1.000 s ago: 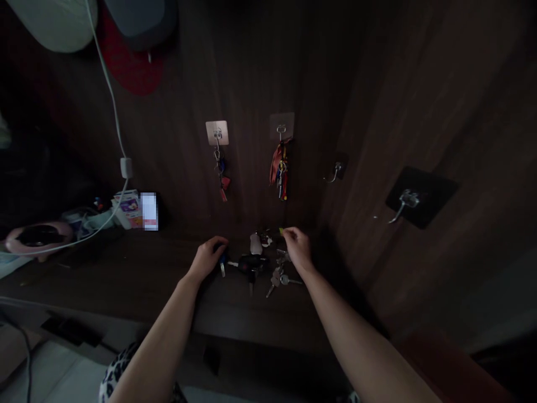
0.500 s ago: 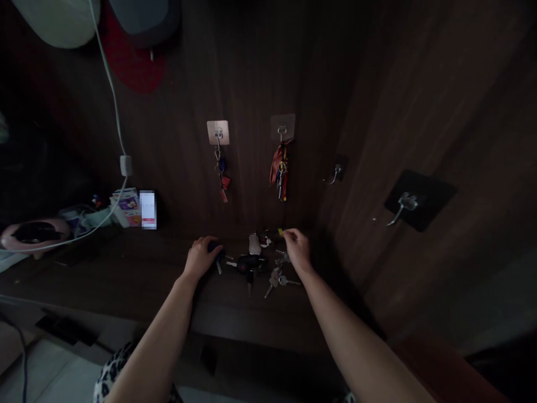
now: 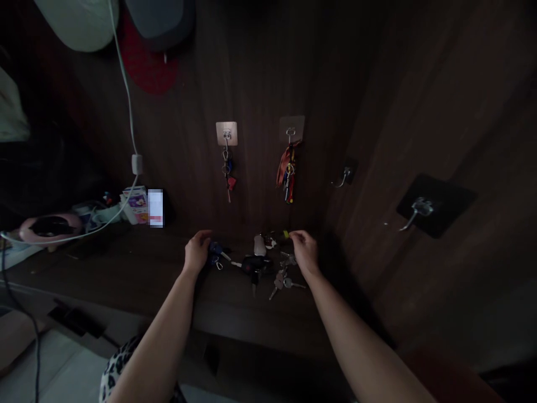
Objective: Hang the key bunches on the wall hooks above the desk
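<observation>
Several bunches of keys lie on the dark wooden shelf. My left hand [image 3: 197, 253] rests at the left of them, its fingers loosely apart beside a blue-tagged key bunch [image 3: 215, 249] with a small carabiner; whether a fingertip touches it is hard to see. My right hand [image 3: 305, 251] pinches a yellow-green tag [image 3: 286, 234] at the back right. Between the hands are a light grey fob [image 3: 259, 245], a black car key [image 3: 253, 263] and loose-fanned silver keys [image 3: 281, 280] on a ring.
On the back wall, one hook holds a blue-and-red key bunch [image 3: 227, 168] and another holds keys with an orange strap [image 3: 287, 168]. Bare hooks [image 3: 346, 172] [image 3: 422, 208] are at the right. A phone-like lit screen [image 3: 155, 208], small boxes [image 3: 136, 206] and a white cable [image 3: 131, 123] are at the left.
My left hand has drawn back off the blue-tagged bunch, which now shows its carabiner and lies turned. My right hand still pinches the yellow-green tag. The view has shifted slightly.
</observation>
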The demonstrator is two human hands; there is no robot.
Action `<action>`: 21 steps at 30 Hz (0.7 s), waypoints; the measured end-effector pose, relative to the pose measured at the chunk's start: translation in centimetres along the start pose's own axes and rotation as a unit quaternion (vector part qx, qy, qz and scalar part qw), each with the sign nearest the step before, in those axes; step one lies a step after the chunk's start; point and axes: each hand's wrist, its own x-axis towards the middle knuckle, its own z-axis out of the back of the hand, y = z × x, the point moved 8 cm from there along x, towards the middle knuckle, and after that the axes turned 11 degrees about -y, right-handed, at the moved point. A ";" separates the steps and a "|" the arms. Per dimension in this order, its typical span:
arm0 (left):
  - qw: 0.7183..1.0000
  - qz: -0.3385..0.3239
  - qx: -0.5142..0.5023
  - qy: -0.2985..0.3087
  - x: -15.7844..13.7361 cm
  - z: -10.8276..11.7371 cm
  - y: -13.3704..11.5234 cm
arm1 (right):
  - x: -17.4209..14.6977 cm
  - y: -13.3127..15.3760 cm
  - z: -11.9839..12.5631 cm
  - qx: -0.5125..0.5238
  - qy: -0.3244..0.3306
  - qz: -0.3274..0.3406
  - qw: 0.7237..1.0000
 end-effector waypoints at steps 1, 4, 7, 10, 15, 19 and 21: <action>1.000 0.004 -0.005 -0.012 0.1 0.2 0.2 | 0.0 0.0 0.0 0.001 -0.001 0.001 1.000; 0.998 0.004 0.004 -0.055 0.4 1.1 0.5 | 0.1 -0.1 0.1 -0.002 -0.005 0.005 1.000; 0.996 -0.016 0.030 -0.080 0.6 1.7 0.4 | 0.2 -0.2 0.0 0.000 -0.003 0.005 1.000; 0.995 -0.034 0.042 -0.081 0.7 1.8 0.0 | 0.2 -0.3 0.0 -0.001 0.000 0.000 1.000; 0.993 -0.023 0.037 -0.110 0.6 2.8 -0.1 | 0.2 -0.3 0.0 0.002 0.001 -0.006 1.000; 0.987 -0.004 0.024 -0.160 0.7 4.3 0.2 | 0.2 -0.3 0.1 0.002 -0.001 -0.006 1.000; 0.988 0.004 0.015 -0.151 0.7 4.5 0.4 | 0.3 -0.2 0.1 0.002 -0.003 -0.001 1.000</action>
